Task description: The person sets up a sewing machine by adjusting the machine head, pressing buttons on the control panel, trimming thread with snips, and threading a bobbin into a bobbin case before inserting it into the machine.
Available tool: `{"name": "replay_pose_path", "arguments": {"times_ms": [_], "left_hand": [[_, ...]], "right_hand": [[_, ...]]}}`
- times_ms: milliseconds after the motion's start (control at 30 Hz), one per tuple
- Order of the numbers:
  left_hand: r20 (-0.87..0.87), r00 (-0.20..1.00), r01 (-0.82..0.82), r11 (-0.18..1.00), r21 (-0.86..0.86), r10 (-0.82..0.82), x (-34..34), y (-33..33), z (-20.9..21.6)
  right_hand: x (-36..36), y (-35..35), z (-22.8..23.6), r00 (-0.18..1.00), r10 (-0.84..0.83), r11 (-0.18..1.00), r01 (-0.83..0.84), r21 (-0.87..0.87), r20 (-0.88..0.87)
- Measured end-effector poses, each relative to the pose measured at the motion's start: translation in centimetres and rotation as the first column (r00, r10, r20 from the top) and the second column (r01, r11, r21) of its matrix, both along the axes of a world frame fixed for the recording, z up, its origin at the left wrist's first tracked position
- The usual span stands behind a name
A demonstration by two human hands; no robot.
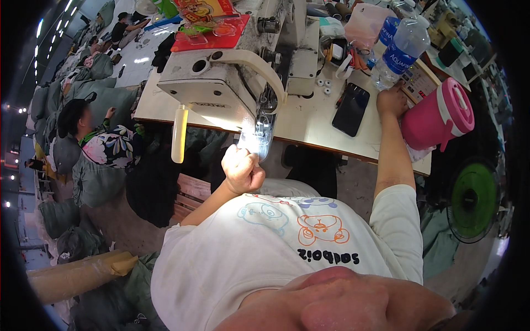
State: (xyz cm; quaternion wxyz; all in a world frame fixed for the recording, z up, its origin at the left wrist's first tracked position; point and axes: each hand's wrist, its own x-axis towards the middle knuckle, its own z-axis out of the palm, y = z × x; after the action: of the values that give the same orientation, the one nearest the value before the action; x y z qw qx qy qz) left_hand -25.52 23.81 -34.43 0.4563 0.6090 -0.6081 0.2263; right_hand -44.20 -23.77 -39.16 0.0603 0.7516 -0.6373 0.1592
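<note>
Person's head [342, 302] foremost; left hand [242, 170] fisted near sewing machine [212, 85]; right hand [392, 101]: grip unclear.

A white short-sleeved T-shirt [221, 248] carries orange and blue cartoon outlines [323, 229] above black lettering [328, 256].

The sewing machine [212, 83] is showing off-white, the jug [430, 122] pink; the white shirt [221, 254] is bearing orange and blue line drawings [323, 227].
</note>
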Motion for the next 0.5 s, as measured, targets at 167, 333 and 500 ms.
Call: {"name": "replay_pose_path", "arguments": {"times_ms": [167,333,500], "left_hand": [[0.002,1.0,-0.005,1.0,-0.011,0.005,-0.13,-0.09,0.18],[0.01,1.0,-0.001,1.0,-0.001,0.001,-0.05,-0.06,-0.01],[0.018,1.0,0.002,1.0,-0.011,-0.002,-0.05,-0.14,-0.1]], "right_hand": [[-0.01,-0.06,-0.13,1.0,0.005,1.0,-0.005,-0.007,0.006],[0.0,-0.1,-0.3,1.0,0.003,1.0,-0.003,-0.014,0.012],[0.13,0.03,-0.06,0.999,-0.001,1.0,0.001,0.014,0.033]]}}
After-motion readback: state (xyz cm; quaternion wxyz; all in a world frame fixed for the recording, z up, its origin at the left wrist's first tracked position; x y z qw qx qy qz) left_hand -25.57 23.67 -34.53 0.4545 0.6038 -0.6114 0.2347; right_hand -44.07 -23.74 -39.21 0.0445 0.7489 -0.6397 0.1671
